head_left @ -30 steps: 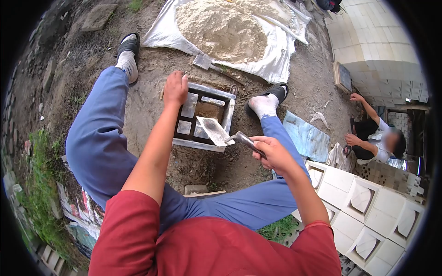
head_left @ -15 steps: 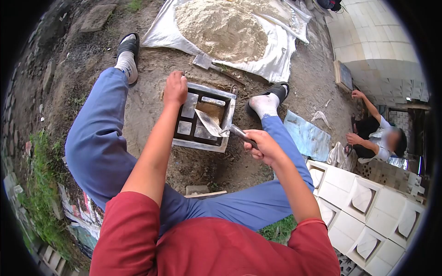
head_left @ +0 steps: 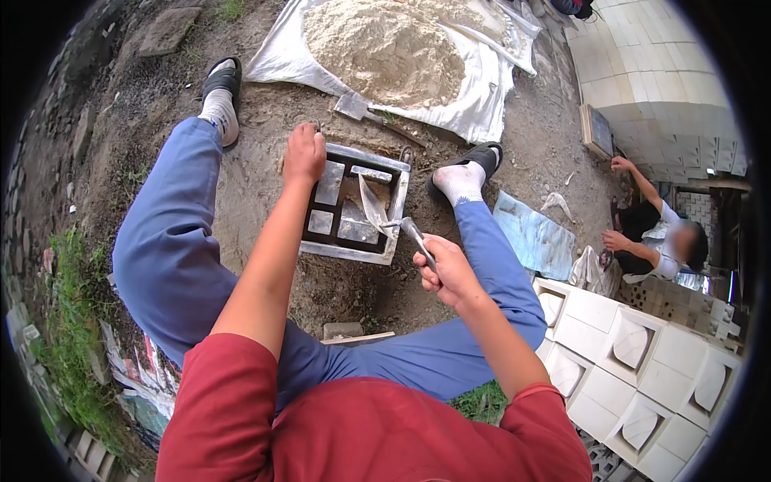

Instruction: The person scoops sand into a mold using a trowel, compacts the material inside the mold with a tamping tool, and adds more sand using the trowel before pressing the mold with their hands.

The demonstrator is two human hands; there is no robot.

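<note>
A square metal block mould lies on the ground between my legs, with rectangular metal plates inside and dark gaps around them. My left hand is closed at the mould's left edge; the part it grips is mostly hidden under the fingers. In my right hand is a trowel, held by its handle. The pointed blade hangs tilted over the right part of the mould, above a compartment with some sandy material. I cannot tell whether the blade touches the mould.
Ahead, a heap of pale sand lies on a white sheet, with a flat-bladed tool before it. A blue sheet and stacked pale blocks are at right. Another person sits beyond, near a block wall.
The trowel has turned, so its blade points more away from me and its handle slants more toward me. My right hand has shifted slightly nearer my body. My left hand stays in place.
</note>
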